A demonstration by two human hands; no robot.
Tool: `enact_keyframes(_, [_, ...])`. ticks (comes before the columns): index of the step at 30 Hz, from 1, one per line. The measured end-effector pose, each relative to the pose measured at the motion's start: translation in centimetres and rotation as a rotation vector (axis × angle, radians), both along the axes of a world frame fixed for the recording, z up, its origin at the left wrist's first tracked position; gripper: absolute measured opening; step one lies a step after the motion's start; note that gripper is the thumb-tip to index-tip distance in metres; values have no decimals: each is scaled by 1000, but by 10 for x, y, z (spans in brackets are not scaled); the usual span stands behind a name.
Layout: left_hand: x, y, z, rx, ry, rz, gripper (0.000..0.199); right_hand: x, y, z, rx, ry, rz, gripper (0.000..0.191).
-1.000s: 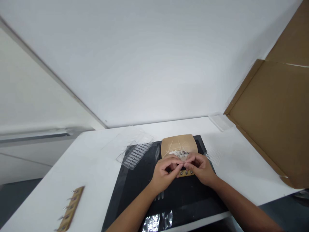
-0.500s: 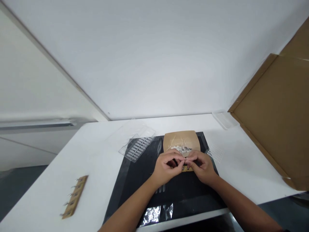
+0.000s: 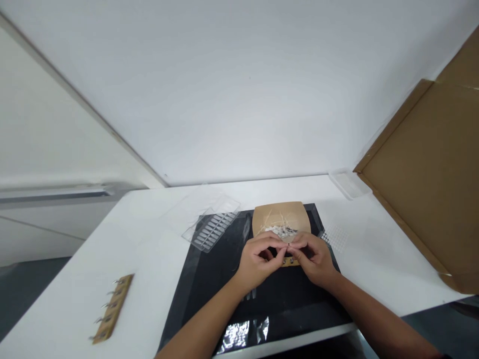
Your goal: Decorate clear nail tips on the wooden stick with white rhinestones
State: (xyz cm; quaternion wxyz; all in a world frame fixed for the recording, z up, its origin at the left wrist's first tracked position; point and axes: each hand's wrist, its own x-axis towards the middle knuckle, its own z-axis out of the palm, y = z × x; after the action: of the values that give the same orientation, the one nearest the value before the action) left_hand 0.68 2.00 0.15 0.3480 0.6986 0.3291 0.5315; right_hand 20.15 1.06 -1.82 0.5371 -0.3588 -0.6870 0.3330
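Observation:
My left hand and my right hand meet fingertip to fingertip over the black mat. Both are closed in a pinch; whatever lies between the tips is too small to make out. Just beneath the fingers a small wooden strip with metal pegs shows in part, the rest hidden by my hands. Behind them sits a brown paper tray holding white scraps and thin sticks.
A clear tray of nail tips overlaps the mat's far left corner. Another wooden strip with metal pegs lies on the white table at left. At right are a sheet of small dots, a clear plastic container and a large cardboard box.
My hands stay pinched together in nearly the same place. The view has shifted very slightly; nothing has visibly been taken up or let go.

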Motion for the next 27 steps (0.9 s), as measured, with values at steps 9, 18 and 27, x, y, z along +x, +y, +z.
enact_keyframes(9, [-2, 1, -1, 7, 12, -20, 10, 2, 1, 2, 89, -56, -5, 7])
enact_keyframes(18, [-4, 1, -2, 0, 24, -59, 11, 3, 0, 4, 91, -61, -13, 9])
enact_keyframes(27, [-10, 2, 0, -27, 57, -145, 16, 3, 0, 5, 90, -70, -10, 9])
